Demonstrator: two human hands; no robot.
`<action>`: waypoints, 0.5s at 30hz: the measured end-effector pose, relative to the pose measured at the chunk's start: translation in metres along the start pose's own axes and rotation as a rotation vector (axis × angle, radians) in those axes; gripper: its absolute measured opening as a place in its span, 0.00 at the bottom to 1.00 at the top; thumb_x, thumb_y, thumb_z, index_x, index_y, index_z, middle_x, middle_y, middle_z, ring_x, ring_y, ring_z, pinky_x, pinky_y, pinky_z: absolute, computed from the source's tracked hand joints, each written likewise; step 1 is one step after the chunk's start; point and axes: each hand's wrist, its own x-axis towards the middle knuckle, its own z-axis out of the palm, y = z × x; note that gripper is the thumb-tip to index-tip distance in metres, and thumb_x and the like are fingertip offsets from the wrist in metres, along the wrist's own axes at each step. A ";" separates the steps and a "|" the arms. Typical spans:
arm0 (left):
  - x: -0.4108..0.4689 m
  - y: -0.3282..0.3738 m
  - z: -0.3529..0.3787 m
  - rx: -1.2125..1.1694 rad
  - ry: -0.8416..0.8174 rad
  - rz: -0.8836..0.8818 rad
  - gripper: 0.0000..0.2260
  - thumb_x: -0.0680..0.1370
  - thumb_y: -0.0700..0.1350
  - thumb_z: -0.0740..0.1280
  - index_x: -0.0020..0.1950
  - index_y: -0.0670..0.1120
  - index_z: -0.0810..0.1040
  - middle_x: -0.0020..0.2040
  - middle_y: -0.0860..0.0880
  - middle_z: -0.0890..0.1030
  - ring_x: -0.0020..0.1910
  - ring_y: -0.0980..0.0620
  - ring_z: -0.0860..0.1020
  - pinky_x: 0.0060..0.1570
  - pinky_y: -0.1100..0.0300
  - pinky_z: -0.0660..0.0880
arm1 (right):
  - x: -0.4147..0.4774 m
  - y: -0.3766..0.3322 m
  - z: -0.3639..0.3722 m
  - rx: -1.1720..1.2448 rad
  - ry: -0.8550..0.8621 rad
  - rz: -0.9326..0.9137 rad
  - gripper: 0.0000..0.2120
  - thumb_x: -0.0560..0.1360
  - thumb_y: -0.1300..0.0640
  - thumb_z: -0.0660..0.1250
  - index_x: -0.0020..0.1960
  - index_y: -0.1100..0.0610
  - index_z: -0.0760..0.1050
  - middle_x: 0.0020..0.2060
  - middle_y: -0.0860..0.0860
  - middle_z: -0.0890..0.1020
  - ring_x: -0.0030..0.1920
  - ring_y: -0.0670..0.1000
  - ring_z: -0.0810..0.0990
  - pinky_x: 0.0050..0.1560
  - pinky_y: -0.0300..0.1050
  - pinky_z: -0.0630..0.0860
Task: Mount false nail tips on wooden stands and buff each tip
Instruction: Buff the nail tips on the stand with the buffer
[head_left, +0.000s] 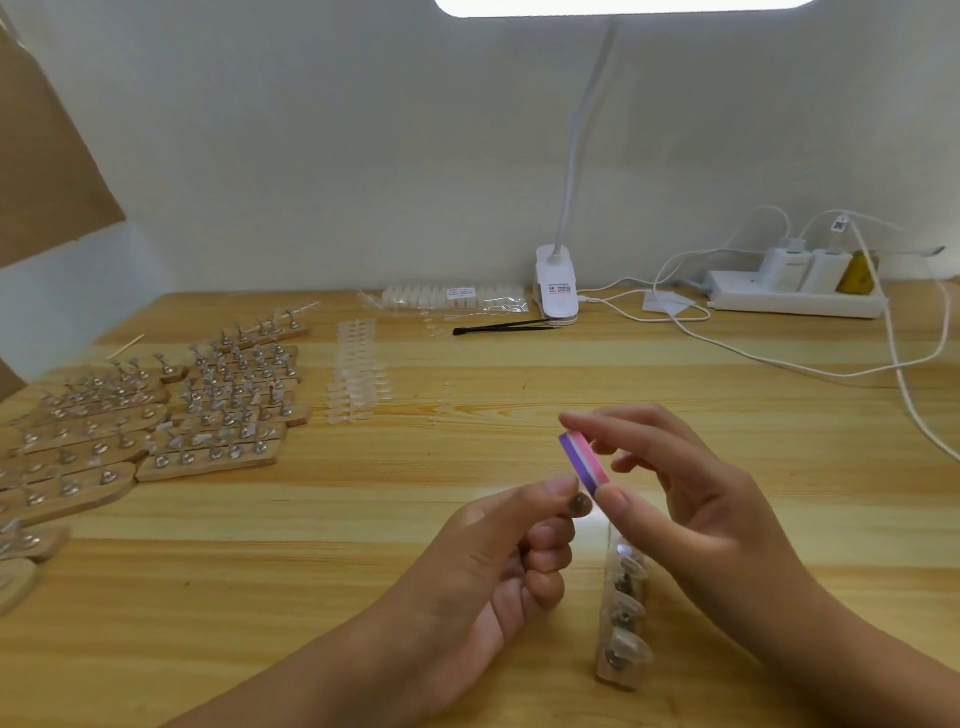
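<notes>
Item one, my right hand (691, 499): forefinger above and thumb below pinch a buffer block (584, 462), a short oblong bar striped lengthwise in purple, white and pink, tilted with its purple edge outward. Item two, my left hand (493, 561): thumb and curled fingers nip a small round metal holder (581, 503), dull grey, just beside the block's lower end; whether a tip sits on it I cannot tell. At 5 o'clock, under my right wrist, one wooden stand (623, 618), a pale narrow strip, carries a row of metal holders with clear glossy tips, lying on the table (260, 571), yellow striped-grain wood. At 9 to 10 o'clock, many more stands (156, 415) packed in rows. At 11 o'clock, loose clear nail tips (356, 374) in columns, and behind them a clear bag of tips (457, 299) with a white label, too small to read. At 12 o'clock, a thin black tool (501, 327) and a white clip lamp (557, 291), its red-and-blue sticker illegible. At 1 to 2 o'clock, a white power strip (795, 301) with plugs and trailing white cables (779, 364).
</notes>
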 end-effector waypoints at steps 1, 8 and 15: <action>0.000 -0.001 0.000 -0.003 0.000 -0.001 0.10 0.65 0.51 0.78 0.39 0.46 0.85 0.31 0.54 0.69 0.27 0.59 0.67 0.25 0.70 0.68 | 0.000 0.000 0.000 0.002 0.002 0.006 0.18 0.72 0.49 0.67 0.63 0.45 0.78 0.55 0.43 0.80 0.59 0.50 0.77 0.55 0.37 0.73; 0.000 0.001 0.003 -0.009 0.027 0.001 0.10 0.64 0.51 0.78 0.36 0.46 0.85 0.30 0.53 0.69 0.27 0.59 0.66 0.25 0.70 0.67 | -0.001 0.002 -0.002 0.002 0.007 0.012 0.18 0.72 0.49 0.68 0.61 0.45 0.79 0.55 0.44 0.80 0.57 0.51 0.78 0.55 0.41 0.74; -0.001 0.001 0.004 -0.003 0.013 0.003 0.10 0.64 0.51 0.77 0.37 0.45 0.84 0.31 0.53 0.68 0.27 0.59 0.65 0.25 0.70 0.67 | 0.001 0.001 -0.004 0.005 0.002 0.038 0.18 0.71 0.48 0.68 0.61 0.45 0.79 0.55 0.45 0.80 0.57 0.52 0.78 0.56 0.44 0.74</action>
